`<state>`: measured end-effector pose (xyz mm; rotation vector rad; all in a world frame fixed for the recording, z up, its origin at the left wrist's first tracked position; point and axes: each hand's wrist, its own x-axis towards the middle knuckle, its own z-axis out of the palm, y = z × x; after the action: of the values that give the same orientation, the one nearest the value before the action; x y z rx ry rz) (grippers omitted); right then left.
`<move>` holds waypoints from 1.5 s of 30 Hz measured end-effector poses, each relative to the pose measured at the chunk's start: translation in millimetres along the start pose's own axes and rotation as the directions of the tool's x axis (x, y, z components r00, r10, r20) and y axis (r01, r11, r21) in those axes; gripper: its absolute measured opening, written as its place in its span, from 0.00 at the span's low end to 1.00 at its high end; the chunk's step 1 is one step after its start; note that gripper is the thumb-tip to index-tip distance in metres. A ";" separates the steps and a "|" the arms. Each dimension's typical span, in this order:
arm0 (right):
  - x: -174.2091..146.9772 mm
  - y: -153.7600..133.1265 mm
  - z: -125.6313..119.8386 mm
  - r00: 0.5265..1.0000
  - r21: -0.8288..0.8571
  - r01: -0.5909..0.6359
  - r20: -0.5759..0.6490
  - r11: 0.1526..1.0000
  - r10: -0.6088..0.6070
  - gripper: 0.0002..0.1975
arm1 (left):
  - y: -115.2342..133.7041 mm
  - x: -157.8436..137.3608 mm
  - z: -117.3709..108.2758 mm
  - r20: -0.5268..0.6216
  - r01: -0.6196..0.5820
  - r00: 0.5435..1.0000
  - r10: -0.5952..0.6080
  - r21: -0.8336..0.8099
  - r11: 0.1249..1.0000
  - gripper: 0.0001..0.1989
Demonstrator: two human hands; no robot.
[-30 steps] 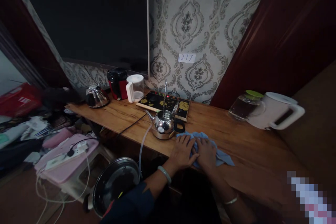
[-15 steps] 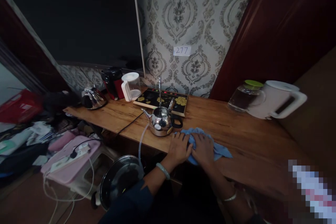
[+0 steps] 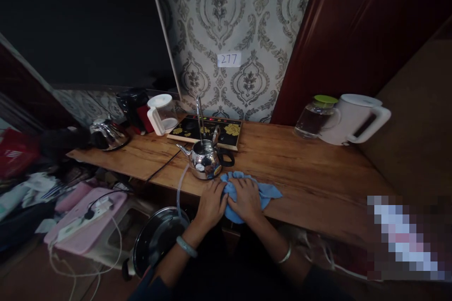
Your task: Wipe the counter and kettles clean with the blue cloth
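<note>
A crumpled blue cloth (image 3: 267, 191) lies at the front edge of the wooden table, partly hidden under my hands. My right hand (image 3: 248, 200) rests on top of it, fingers stretched forward. Close beside it, my left hand (image 3: 211, 204) lies at the table edge with its fingers extended, its thumb side against the cloth. Just beyond my fingers stands a shiny metal kettle (image 3: 205, 163), its black handle to the right and its spout to the left. Into the kettle's open top reaches a thin metal spout (image 3: 199, 115). Behind it is a black cooktop panel with gold flowers (image 3: 232, 130).
A glass pitcher with a green lid (image 3: 314, 117) and a white jug (image 3: 349, 120) stand at the right. Left are a white-lidded clear jug (image 3: 165, 115) and another metal kettle (image 3: 109, 134). A clear hose (image 3: 180, 186) runs into a pot (image 3: 157, 237) below.
My hands and the blue cloth have moved left along the table edge, nearer to the front of the kettle. The camera view has shifted a little to the right.
</note>
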<state>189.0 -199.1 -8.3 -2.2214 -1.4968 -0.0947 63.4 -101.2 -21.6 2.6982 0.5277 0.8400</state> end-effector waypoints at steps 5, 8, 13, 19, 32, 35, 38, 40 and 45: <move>13.7 3.8 -6.9 0.998 0.052 0.058 -0.016 0.997 -0.058 0.26 | 5.5 -4.9 -5.8 -0.114 -0.009 0.993 0.005 -0.030 1.000 0.22; 21.3 15.1 -12.3 0.992 0.078 0.126 -0.036 0.989 -0.124 0.26 | 15.9 -0.3 -4.1 -0.161 -0.022 0.987 0.021 -0.005 1.000 0.24; 21.7 37.9 -0.8 0.975 0.207 0.220 -0.018 0.953 -0.221 0.29 | 26.9 11.1 3.2 -0.090 -0.041 0.995 0.038 -0.032 0.999 0.26; 16.5 47.1 17.4 0.970 0.234 0.230 -0.138 0.945 -0.202 0.31 | 22.1 26.2 9.3 -0.001 -0.080 0.997 0.080 -0.050 0.996 0.18; 11.4 39.7 20.3 0.966 0.204 0.228 -0.167 0.952 -0.196 0.22 | 21.7 27.6 20.1 -0.023 0.006 1.000 -0.006 -0.008 1.000 0.13; 9.2 45.0 29.9 0.951 0.186 0.261 -0.220 0.947 -0.219 0.22 | 21.1 25.1 21.8 -0.054 0.009 0.998 -0.010 -0.006 1.000 0.13; 8.3 53.1 41.8 0.932 0.161 0.289 -0.270 0.944 -0.240 0.24 | 20.7 22.4 23.7 -0.073 0.010 0.997 -0.012 -0.028 1.000 0.14; 8.6 58.7 48.8 0.914 0.140 0.325 -0.301 0.935 -0.273 0.25 | 20.2 20.2 25.3 -0.085 0.017 0.996 -0.020 -0.036 0.999 0.14; 9.8 67.4 58.7 0.887 0.105 0.363 -0.343 0.926 -0.309 0.25 | 18.0 16.0 31.2 -0.096 0.039 0.994 -0.042 -0.039 0.998 0.16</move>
<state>241.8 -187.3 -80.1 -1.6974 -1.6206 -0.4070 98.7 -115.2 -32.3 2.6145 0.5800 0.9642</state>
